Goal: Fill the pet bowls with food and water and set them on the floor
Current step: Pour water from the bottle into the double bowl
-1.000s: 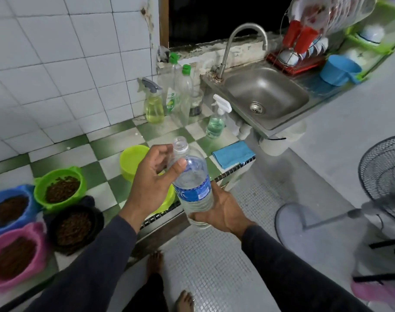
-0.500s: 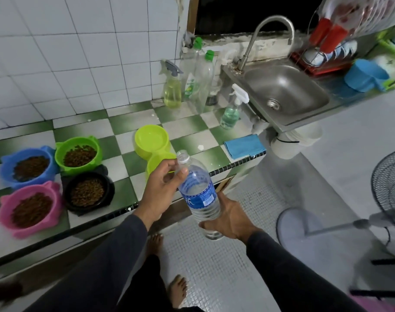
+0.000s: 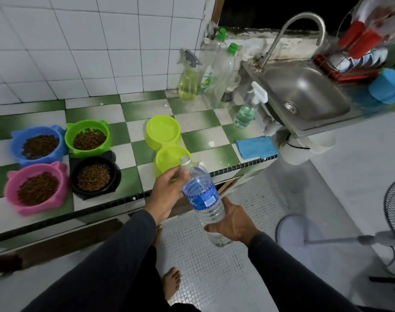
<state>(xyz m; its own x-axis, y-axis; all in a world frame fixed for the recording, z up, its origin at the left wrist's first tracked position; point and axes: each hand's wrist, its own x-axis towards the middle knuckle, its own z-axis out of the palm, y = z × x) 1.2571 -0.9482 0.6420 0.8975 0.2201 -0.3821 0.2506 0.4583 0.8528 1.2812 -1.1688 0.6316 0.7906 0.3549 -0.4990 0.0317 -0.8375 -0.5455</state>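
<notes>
Right hand (image 3: pixel 231 221) grips the lower body of the bottle (image 3: pixel 203 199), fingers curled round it; left hand (image 3: pixel 169 190) pinches the neck just below the cap (image 3: pixel 185 160); bottle tilted, held over the counter (image 3: pixel 129 140) edge, just in front of the double bowl (image 3: pixel 165 140); four bowls hold kibble: blue (image 3: pixel 37 144), green (image 3: pixel 88 137), pink (image 3: pixel 35 188), black (image 3: pixel 95 176), grouped at counter left.

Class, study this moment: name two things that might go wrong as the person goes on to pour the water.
1. The water bottle is held over the counter edge, so water may miss the yellow-green double bowl and wet the floor by the bare feet.
2. The nearest kibble, in the black bowl, could get splashed.
</notes>
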